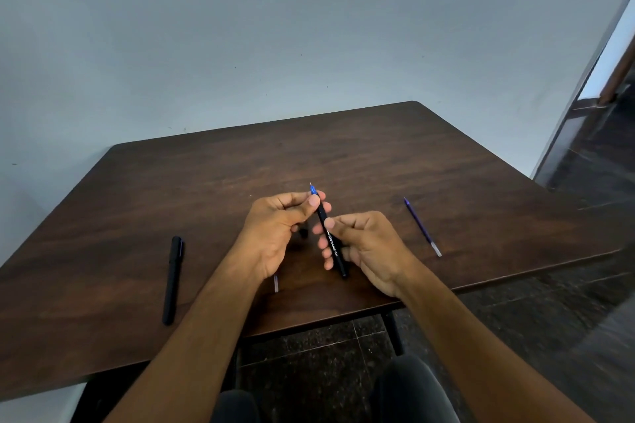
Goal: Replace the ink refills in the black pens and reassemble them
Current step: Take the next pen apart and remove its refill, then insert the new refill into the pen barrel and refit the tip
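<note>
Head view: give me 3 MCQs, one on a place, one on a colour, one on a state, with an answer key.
1. Where does the capped black pen lie on the table?
A. left of both hands
B. right of both hands
C. at the far edge

2. What colour is the refill tip that sticks out of the held pen barrel?
A. red
B. blue
C. green

3. How is the held pen barrel carried?
A. flat on the table, untouched
B. in the left hand alone
C. in both hands, above the table

Key: 1 A, it lies left of the left hand. 2 B, the piece above the barrel's top is blue. 3 C, the left hand pinches the top end and the right hand grips the middle. A loose refill lies on the right.
</note>
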The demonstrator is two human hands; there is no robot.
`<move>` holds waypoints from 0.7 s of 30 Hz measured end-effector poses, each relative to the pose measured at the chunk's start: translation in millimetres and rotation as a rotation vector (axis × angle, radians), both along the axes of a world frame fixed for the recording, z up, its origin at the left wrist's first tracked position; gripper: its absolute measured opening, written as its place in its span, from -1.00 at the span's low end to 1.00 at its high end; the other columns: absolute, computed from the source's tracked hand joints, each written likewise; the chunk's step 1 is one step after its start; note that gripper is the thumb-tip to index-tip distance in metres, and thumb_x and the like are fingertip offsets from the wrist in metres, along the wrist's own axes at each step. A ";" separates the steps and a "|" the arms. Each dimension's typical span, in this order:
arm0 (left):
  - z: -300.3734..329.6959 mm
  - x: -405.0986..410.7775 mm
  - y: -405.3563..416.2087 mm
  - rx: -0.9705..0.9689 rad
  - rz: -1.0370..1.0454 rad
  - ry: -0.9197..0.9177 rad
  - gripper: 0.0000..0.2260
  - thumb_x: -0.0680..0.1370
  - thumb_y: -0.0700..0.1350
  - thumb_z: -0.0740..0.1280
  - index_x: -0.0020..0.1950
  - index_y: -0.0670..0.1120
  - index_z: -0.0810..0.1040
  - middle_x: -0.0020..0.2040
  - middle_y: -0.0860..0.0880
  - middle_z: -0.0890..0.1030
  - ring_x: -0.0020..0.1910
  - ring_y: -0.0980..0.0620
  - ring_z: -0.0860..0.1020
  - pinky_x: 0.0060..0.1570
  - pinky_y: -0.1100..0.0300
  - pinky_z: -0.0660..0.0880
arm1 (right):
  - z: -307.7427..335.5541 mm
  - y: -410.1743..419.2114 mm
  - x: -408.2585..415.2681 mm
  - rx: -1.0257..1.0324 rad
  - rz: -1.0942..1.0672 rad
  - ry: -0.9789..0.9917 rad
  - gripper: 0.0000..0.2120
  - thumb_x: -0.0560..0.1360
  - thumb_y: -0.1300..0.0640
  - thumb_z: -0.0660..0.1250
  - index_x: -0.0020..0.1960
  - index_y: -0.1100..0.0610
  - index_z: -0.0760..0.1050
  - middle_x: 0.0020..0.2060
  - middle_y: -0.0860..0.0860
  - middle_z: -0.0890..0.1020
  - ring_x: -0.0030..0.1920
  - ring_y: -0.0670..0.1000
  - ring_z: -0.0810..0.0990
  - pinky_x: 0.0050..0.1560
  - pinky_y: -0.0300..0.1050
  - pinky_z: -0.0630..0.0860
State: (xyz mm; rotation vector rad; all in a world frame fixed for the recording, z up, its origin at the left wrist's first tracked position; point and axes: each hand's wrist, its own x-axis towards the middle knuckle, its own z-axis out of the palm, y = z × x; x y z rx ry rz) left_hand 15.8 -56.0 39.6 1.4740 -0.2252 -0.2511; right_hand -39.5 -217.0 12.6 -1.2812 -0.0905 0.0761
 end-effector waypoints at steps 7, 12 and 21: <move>5.2 -4.1 -3.8 0.054 0.124 0.000 -0.66 0.17 0.10 0.61 -0.19 -0.09 0.75 -0.22 0.02 0.75 -0.29 0.24 0.64 0.01 0.06 0.51 | -2.8 -3.2 3.3 0.049 0.030 -0.018 -0.73 0.48 0.21 0.45 0.00 0.46 0.64 -0.30 0.21 0.61 -0.31 0.09 0.58 -0.30 -0.06 0.60; 8.7 -7.4 -8.2 0.088 0.122 0.027 -0.60 0.23 0.15 0.58 -0.12 -0.08 0.64 -0.31 0.12 0.66 -0.31 0.22 0.56 -0.11 0.19 0.42 | -2.5 -3.7 4.6 0.070 0.014 -0.014 -0.76 0.46 0.19 0.49 -0.04 0.40 0.68 -0.34 0.17 0.61 -0.35 0.07 0.56 -0.37 -0.07 0.54; 8.2 -6.3 4.6 -0.056 -0.060 0.060 -0.77 0.53 -0.08 0.39 0.13 -0.12 0.69 0.06 -0.08 0.76 -0.24 0.15 0.49 -0.21 0.25 0.37 | 0.0 -2.8 1.1 0.061 0.003 0.024 -0.76 0.44 0.20 0.51 -0.04 0.40 0.67 -0.36 0.16 0.60 -0.38 0.06 0.53 -0.43 -0.11 0.50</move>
